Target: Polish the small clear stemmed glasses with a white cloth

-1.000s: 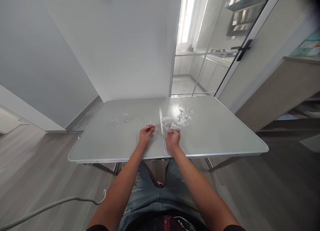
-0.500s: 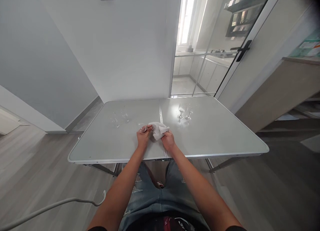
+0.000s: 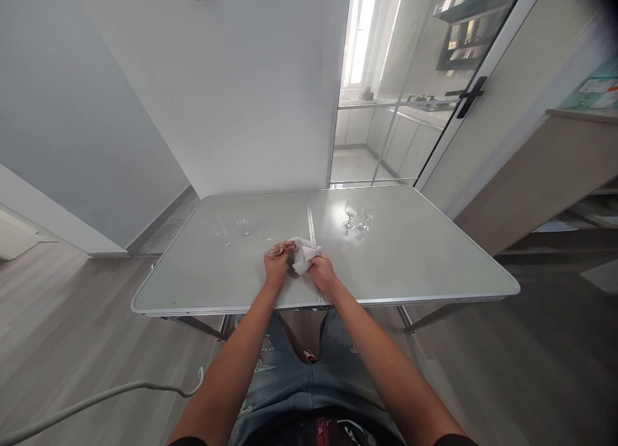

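Observation:
A clear stemmed glass point(image 3: 271, 246) lies sideways in my left hand point(image 3: 277, 264), its bowl pointing left and its foot end toward the cloth. My left fingers are closed around it. My right hand point(image 3: 323, 272) grips a crumpled white cloth point(image 3: 305, 253), which touches the foot end of the glass. Part of the stem and foot is hidden by my fingers and the cloth. Both hands are above the near middle of the table point(image 3: 410, 266), by its centre seam.
Two stemmed glasses, one glass point(image 3: 349, 215) and another glass point(image 3: 365, 219), stand right of the seam. Two more clear glasses, a nearer glass point(image 3: 223, 232) and a farther glass point(image 3: 243, 224), are on the left half. A wall and a glass door point(image 3: 381, 130) rise behind the table.
My right hand and the cloth have shifted slightly left, closer to my left hand. The bowl of the held glass shows more clearly now.

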{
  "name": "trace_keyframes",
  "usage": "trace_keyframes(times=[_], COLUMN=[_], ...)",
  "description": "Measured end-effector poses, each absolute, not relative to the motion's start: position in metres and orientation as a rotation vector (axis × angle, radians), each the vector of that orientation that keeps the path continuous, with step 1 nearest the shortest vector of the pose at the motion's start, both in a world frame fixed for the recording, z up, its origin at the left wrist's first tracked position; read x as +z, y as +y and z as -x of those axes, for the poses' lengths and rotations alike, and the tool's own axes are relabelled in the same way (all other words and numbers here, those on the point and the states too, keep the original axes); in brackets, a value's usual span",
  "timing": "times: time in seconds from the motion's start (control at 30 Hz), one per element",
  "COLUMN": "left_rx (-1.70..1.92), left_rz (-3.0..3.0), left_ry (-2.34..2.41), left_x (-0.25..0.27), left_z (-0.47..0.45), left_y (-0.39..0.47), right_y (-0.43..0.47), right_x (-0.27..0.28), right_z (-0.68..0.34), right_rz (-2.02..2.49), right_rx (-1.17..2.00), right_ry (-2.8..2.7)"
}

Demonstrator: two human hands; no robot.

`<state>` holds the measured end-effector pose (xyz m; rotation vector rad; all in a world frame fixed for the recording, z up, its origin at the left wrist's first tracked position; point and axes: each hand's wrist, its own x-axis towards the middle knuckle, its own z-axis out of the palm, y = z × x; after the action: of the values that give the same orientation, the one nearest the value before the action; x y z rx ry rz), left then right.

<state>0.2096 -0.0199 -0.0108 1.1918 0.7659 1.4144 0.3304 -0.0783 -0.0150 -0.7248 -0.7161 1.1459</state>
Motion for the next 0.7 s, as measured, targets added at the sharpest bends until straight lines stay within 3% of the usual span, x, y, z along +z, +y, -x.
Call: trace_keyframes(times=[0.43,0.7], left_rx=[1.354,1.541], left_rz=[-1.246,-1.205], left_ry=[0.735,0.806], left_x=[-0.015,-0.014], left_z=[-0.211,-0.208], left_y=[-0.019,-0.016], right_y=[-0.08,-0.082], right_x=[-0.01,-0.012], right_z=[-0.331,-0.331], right_rz=[0.59,0.675], right_rx=[1.224,1.196], right_ry=[-0.677,-0.774])
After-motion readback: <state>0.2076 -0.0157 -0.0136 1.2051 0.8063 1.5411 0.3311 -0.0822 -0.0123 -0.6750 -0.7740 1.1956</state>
